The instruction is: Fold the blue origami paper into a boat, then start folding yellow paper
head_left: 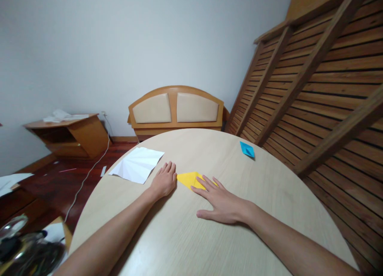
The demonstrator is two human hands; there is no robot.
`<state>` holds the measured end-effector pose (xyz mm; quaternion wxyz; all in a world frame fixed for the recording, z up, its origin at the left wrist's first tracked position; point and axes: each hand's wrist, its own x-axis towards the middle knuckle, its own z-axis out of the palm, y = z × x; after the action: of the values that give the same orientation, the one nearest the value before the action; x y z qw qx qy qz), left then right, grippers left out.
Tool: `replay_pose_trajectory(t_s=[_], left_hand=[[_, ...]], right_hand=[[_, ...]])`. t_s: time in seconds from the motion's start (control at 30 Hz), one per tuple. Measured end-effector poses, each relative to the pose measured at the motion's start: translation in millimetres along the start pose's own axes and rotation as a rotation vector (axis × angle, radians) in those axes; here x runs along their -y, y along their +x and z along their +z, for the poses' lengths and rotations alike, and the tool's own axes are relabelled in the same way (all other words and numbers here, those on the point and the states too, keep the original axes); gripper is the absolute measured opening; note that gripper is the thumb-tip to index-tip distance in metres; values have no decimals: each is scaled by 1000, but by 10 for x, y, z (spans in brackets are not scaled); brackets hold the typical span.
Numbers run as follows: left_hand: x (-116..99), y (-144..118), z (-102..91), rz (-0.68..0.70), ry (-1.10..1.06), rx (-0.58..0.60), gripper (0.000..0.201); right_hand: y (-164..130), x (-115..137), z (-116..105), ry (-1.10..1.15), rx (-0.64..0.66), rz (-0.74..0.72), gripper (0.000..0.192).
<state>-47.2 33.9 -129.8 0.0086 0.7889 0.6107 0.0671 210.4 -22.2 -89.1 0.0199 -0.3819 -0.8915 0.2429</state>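
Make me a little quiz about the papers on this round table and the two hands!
1. True or false: the right hand lies flat with its fingers on the yellow paper.
2. Which paper lies farthest from both hands?
A. white sheet
B. blue paper
C. yellow paper
3. Fill in: the left hand rests on the table between the white sheet and the ____ paper.

Key
1. True: the fingertips lie on its near edge.
2. B: it sits alone near the table's far right edge.
3. yellow
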Motion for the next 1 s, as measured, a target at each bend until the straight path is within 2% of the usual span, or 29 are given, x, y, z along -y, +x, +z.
replay_pose_trajectory(t_s=[0.13, 0.17, 0.23, 0.3, 0.4, 0.5, 0.87, 1.0], left_hand=[[-32, 8, -37, -49, -31, -105, 49], [-83, -1, -56, -25, -55, -139, 51], [-223, -33, -96, 129, -169, -170, 53], [-379, -78, -126, 323, -291, -92, 52], [-545, -136, -135, 488, -378, 78, 54], [-581, -151, -116, 473, -352, 137, 57], [-520, -132, -103, 380, -235, 196, 57], [-524, -132, -75, 372, -210, 180, 57]], right_hand=[[8, 7, -4, 8, 3, 5, 86], [9, 7, -2, 7, 3, 6, 86], [11, 3, 4, -1, 1, 2, 86], [12, -7, 13, -10, -5, -13, 87], [15, -22, 23, -19, -16, -31, 88], [15, -28, 21, -18, -19, -39, 88], [6, 6, 1, -12, -23, -34, 86], [6, 7, 1, -13, -19, -32, 86]])
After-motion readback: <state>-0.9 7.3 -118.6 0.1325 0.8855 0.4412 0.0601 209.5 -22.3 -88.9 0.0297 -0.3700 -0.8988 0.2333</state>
